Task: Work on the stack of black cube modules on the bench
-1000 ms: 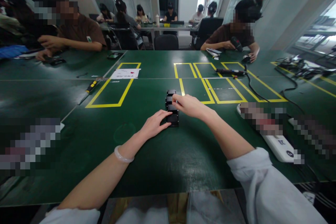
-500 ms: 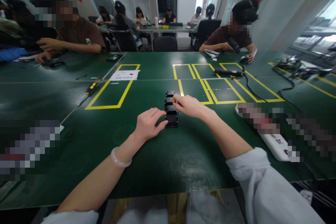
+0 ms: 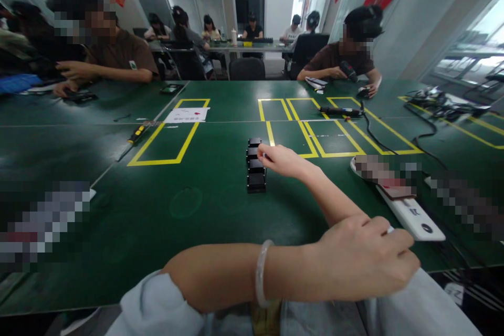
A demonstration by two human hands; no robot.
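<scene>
A row of several black blocks [image 3: 256,181] stands on the green tabletop, running away from me. My right hand [image 3: 280,159] is at the right side of the row, its fingers curled together against the middle blocks. Whatever lies between those fingertips is hidden. Across my body, my left hand [image 3: 368,257] is on my rolled right sleeve [image 3: 423,291] near the elbow, back of the hand up and fingers bent over the cloth. A pale bracelet [image 3: 264,273] circles my left wrist.
Yellow tape outlines [image 3: 179,160] mark the green table [image 3: 220,220]. A yellow-black screwdriver [image 3: 136,134] lies left, a corded black tool [image 3: 340,111] at the back right, and a white device [image 3: 417,215] near my right arm. Two people sit across the table, one holding a power driver [image 3: 348,70].
My left hand has left the near end of the block row and swung right and towards me onto my right sleeve. My right hand stays at the row.
</scene>
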